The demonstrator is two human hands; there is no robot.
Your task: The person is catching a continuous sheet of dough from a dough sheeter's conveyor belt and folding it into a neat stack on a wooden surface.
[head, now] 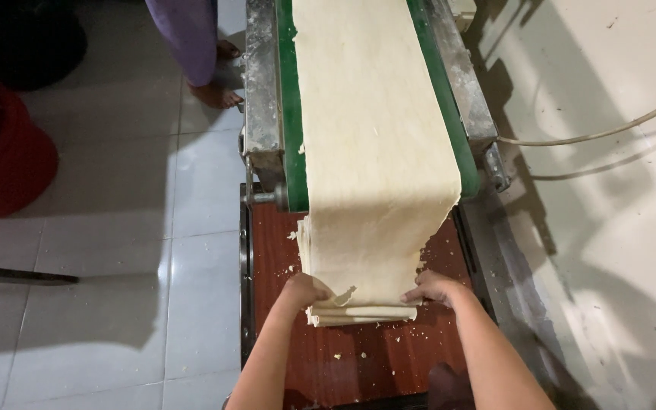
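Note:
A long pale dough sheet [373,129] runs down a green conveyor belt [291,114] and drops off its end onto a red-brown wooden board [358,357]. There it lies folded in a stack of layers [358,311]. My left hand [307,290] grips the left front corner of the folded stack. On the right front corner my right hand [433,287] presses with its fingers curled over the fold. Dough crumbs lie scattered on the board.
The machine's grey metal frame [263,91] flanks the belt. Another person's bare feet [216,93] and purple garment stand at the upper left on white floor tiles. A red tub [1,152] sits at far left. A cable [594,135] hangs along the right wall.

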